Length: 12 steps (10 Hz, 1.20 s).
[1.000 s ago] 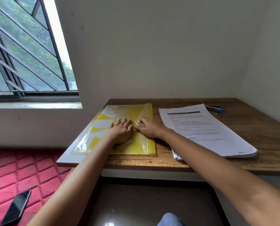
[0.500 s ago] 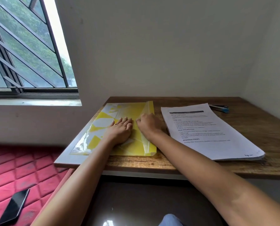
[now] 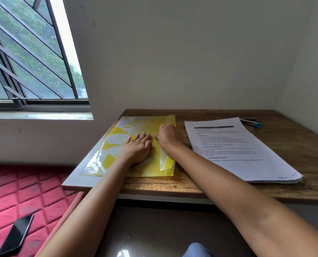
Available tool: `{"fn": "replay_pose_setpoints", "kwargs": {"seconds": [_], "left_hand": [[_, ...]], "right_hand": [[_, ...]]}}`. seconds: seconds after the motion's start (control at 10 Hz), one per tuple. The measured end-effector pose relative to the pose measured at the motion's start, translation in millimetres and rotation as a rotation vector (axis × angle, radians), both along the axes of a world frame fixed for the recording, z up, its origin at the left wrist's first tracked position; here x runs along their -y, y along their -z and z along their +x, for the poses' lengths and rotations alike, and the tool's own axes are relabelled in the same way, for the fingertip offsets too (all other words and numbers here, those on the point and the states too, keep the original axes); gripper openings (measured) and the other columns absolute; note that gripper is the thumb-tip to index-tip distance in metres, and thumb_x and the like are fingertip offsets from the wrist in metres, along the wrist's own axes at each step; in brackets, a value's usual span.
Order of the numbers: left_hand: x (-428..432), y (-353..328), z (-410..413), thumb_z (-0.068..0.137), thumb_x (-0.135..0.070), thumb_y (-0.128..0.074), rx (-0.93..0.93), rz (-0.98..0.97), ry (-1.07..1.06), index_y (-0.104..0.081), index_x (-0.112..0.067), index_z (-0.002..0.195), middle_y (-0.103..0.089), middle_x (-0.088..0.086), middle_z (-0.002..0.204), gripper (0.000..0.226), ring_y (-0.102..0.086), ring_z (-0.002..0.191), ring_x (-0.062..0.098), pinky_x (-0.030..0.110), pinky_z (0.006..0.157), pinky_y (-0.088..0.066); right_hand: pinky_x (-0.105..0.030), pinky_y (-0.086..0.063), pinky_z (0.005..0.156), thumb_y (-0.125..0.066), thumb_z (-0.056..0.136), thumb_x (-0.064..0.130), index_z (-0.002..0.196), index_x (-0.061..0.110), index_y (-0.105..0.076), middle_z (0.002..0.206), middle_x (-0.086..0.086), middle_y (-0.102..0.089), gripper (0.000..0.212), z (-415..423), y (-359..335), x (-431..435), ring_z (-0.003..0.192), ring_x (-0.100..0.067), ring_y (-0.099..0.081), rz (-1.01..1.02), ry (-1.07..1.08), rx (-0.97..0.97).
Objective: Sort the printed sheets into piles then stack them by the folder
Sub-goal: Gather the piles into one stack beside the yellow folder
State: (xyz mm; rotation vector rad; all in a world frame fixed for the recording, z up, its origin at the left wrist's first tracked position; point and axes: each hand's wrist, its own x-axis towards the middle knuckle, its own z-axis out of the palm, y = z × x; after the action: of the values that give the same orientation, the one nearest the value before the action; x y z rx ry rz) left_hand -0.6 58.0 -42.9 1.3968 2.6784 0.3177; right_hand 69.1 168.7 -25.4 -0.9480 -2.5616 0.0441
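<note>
The worktop [image 3: 293,149] carries the sheets [image 3: 247,156] in one stack, from the middle toward the front edge, not yet sorted. The folder [image 3: 121,134] lies along the left edge, just beside them. Your left grip [image 3: 137,148] is flat and open, pressing the folder down. Your right grip [image 3: 170,135] is curled at the folder's clear cover and seems to pinch it. I judge that sorting is not begun; next, release the folder and lift only the top sheet.

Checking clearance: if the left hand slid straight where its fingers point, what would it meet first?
Just more yellow folder under the left hand, then likely the wall; the way looks free.
</note>
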Motion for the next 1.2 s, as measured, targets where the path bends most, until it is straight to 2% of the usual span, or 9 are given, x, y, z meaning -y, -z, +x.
{"fn": "replay_pose_setpoints", "kwargs": {"seconds": [0.1,0.2,0.3,0.5,0.7,0.8,0.9,1.0,1.2], "left_hand": [[-1,0,0,0.104,-0.034,-0.01,0.002,-0.004,0.0,-0.008,-0.024,0.154,0.0,-0.003,0.162,0.051,0.001,0.148,0.011,0.033,0.119,0.005],[-1,0,0,0.104,-0.034,-0.011,-0.001,-0.005,-0.002,-0.009,-0.024,0.154,0.0,-0.003,0.162,0.051,0.0,0.149,0.011,0.033,0.119,0.004],[0,-1,1,0.104,-0.033,-0.012,0.0,0.0,-0.004,-0.009,-0.023,0.154,-0.001,-0.002,0.162,0.051,-0.001,0.149,0.012,0.034,0.12,0.003],[-1,1,0,0.104,-0.034,-0.011,0.002,-0.001,-0.005,-0.009,-0.024,0.154,-0.001,-0.003,0.162,0.052,-0.001,0.149,0.012,0.034,0.119,0.003],[2,0,2,0.104,-0.036,-0.013,0.0,0.02,-0.002,-0.011,-0.025,0.154,-0.003,-0.004,0.162,0.051,-0.002,0.148,0.01,0.033,0.12,0.002],[3,-1,2,0.104,-0.038,-0.013,-0.008,0.024,-0.004,-0.012,-0.025,0.154,-0.004,-0.004,0.162,0.052,-0.002,0.148,0.011,0.033,0.12,0.001],[3,-1,3,0.104,-0.04,-0.014,-0.005,0.029,-0.009,-0.012,-0.025,0.154,-0.004,-0.003,0.162,0.052,-0.002,0.148,0.01,0.033,0.12,0.001],[3,-1,2,0.104,-0.041,-0.014,-0.001,0.026,-0.012,-0.012,-0.026,0.154,-0.004,-0.003,0.162,0.053,-0.003,0.148,0.01,0.034,0.12,0.001],[2,-3,2,0.103,-0.043,-0.015,-0.009,0.027,-0.02,-0.015,-0.025,0.154,-0.007,-0.002,0.162,0.053,-0.005,0.148,0.012,0.035,0.12,0.0]], "right_hand": [[-0.03,-0.042,0.065,-0.045,0.098,0.01,0.105,0.006,-0.064,0.105,-0.014,-0.066,0.021,0,6,2,0.096,-0.031,-0.065,0.081,0.01,-0.022],[-0.032,-0.043,0.066,-0.039,0.1,0.013,0.106,0.005,-0.063,0.106,-0.015,-0.065,0.026,0,10,2,0.096,-0.032,-0.064,0.045,0.002,-0.09],[-0.032,-0.036,0.064,-0.035,0.101,0.018,0.102,0.006,-0.062,0.107,-0.015,-0.065,0.03,0,11,1,0.096,-0.032,-0.063,-0.036,0.028,-0.154],[-0.034,-0.051,0.069,-0.041,0.1,0.022,0.102,0.003,-0.064,0.102,-0.015,-0.067,0.03,6,9,-3,0.091,-0.03,-0.065,-0.063,0.062,-0.227],[-0.027,-0.044,0.061,-0.049,0.097,0.035,0.098,0.006,-0.067,0.096,-0.012,-0.07,0.035,9,4,-4,0.087,-0.027,-0.066,-0.18,0.036,-0.254],[-0.026,-0.045,0.068,-0.058,0.091,0.029,0.091,0.009,-0.067,0.095,-0.008,-0.07,0.021,15,-12,-12,0.089,-0.025,-0.065,-0.337,-0.01,-0.397],[-0.025,-0.041,0.067,-0.06,0.087,0.011,0.094,0.008,-0.065,0.096,-0.008,-0.067,0.009,37,-32,-29,0.091,-0.023,-0.063,-0.35,-0.012,-0.474],[-0.032,-0.05,0.075,-0.059,0.084,0.002,0.107,0.006,-0.06,0.103,-0.008,-0.062,0.024,68,-39,-50,0.094,-0.023,-0.059,-0.349,0.016,-0.46],[-0.027,-0.041,0.095,-0.059,0.089,0.015,0.124,0.009,-0.06,0.129,-0.012,-0.059,0.036,111,-17,-62,0.119,-0.025,-0.054,-0.368,-0.107,-0.126]]}}
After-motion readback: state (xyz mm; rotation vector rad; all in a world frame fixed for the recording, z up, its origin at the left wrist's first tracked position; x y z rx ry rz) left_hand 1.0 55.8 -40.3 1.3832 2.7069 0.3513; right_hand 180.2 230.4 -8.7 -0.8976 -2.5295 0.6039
